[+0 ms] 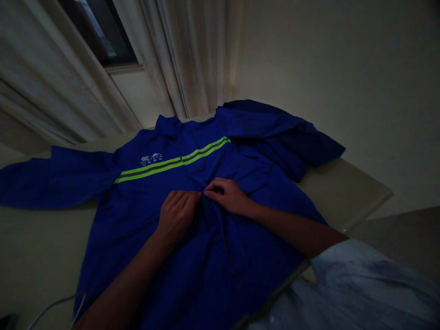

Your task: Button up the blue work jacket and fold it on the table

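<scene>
A blue work jacket (137, 206) with a yellow-green reflective stripe across the chest and a white logo lies spread on the table, collar away from me. My left hand (178, 211) is closed, its thumb and fingers pinching the jacket's front opening at the middle. Close beside it, my right hand (227, 195) pinches the same front edge between thumb and forefinger. The fingertips of both hands nearly meet there. Whatever fastening may be between them is too small and dark to make out. One sleeve stretches out to the left; the other is folded at the upper right.
The pale table (357, 192) shows its corner at the right. A white cable (57, 302) lies at the lower left. Behind the table hang long curtains (192, 55) beside a dark window (99, 32), with a plain wall (337, 82) to the right.
</scene>
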Demonstrator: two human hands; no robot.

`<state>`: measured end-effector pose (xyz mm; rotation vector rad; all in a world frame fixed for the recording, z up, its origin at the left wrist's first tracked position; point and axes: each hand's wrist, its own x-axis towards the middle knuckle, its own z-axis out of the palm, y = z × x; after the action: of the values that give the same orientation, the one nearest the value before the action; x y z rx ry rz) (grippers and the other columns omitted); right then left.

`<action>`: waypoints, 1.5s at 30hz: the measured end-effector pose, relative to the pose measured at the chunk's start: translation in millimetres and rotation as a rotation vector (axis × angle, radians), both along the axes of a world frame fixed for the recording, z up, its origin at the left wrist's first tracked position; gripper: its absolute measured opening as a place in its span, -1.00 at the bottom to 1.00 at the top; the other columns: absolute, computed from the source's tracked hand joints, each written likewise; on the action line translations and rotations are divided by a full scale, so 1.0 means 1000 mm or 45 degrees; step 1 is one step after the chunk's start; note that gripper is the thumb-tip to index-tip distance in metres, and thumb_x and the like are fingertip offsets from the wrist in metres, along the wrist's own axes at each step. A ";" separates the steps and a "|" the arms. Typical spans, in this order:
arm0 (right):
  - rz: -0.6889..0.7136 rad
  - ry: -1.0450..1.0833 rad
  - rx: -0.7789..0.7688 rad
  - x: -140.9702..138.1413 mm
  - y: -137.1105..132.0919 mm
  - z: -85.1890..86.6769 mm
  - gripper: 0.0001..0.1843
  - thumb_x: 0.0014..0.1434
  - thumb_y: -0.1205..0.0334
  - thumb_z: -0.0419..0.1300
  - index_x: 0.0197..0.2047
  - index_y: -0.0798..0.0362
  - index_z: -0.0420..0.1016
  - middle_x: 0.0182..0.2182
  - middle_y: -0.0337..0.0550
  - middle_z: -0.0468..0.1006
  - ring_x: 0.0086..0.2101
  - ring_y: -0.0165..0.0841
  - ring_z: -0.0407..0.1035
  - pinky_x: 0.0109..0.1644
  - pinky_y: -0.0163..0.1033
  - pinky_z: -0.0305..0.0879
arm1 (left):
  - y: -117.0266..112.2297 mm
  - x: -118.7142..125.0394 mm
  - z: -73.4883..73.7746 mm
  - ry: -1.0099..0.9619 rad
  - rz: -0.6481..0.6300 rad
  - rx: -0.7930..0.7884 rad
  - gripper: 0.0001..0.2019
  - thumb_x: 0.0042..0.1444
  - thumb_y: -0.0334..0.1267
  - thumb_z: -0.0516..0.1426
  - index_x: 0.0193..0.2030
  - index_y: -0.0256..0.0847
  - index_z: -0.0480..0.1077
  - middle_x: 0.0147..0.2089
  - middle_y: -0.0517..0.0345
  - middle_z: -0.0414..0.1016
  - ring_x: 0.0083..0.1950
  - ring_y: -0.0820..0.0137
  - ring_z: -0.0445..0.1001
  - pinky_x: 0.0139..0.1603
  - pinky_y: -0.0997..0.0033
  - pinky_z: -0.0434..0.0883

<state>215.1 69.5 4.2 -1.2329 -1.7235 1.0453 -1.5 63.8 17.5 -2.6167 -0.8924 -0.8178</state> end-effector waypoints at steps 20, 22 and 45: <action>0.067 0.043 -0.122 -0.005 0.011 -0.002 -0.94 0.18 0.36 0.33 -0.34 0.10 0.55 -0.42 -0.32 0.46 -0.42 -0.48 0.28 -0.33 -0.37 0.15 | 0.011 -0.006 -0.006 0.069 -0.127 -0.584 -0.78 0.40 -0.39 0.04 -0.15 -0.12 0.51 0.13 -0.02 0.50 0.06 0.17 0.45 0.05 0.15 0.46; 0.045 0.013 -0.126 -0.006 0.011 -0.005 -0.96 0.18 0.37 0.33 -0.32 0.11 0.57 -0.46 -0.34 0.46 -0.44 -0.49 0.29 -0.35 -0.37 0.13 | 0.009 -0.006 -0.002 0.158 -0.104 -0.536 -0.75 0.37 -0.42 0.02 -0.14 -0.12 0.52 0.17 -0.07 0.48 0.08 0.11 0.44 0.05 0.07 0.45; 0.644 -0.739 0.091 0.022 -0.063 0.037 -0.87 0.20 0.16 0.39 -0.28 0.03 0.58 -0.33 -0.17 0.60 -0.37 -0.32 0.45 -0.31 -0.28 0.23 | 0.005 0.002 -0.011 0.046 0.132 -0.544 -0.85 0.45 -0.25 0.06 -0.10 -0.15 0.45 -0.13 0.05 0.54 -0.14 0.20 0.46 -0.10 0.17 0.38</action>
<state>236.7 6.6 41.7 -1.1484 -2.5955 0.9368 0.4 68.8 7.0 -2.8942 -1.3038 -0.6034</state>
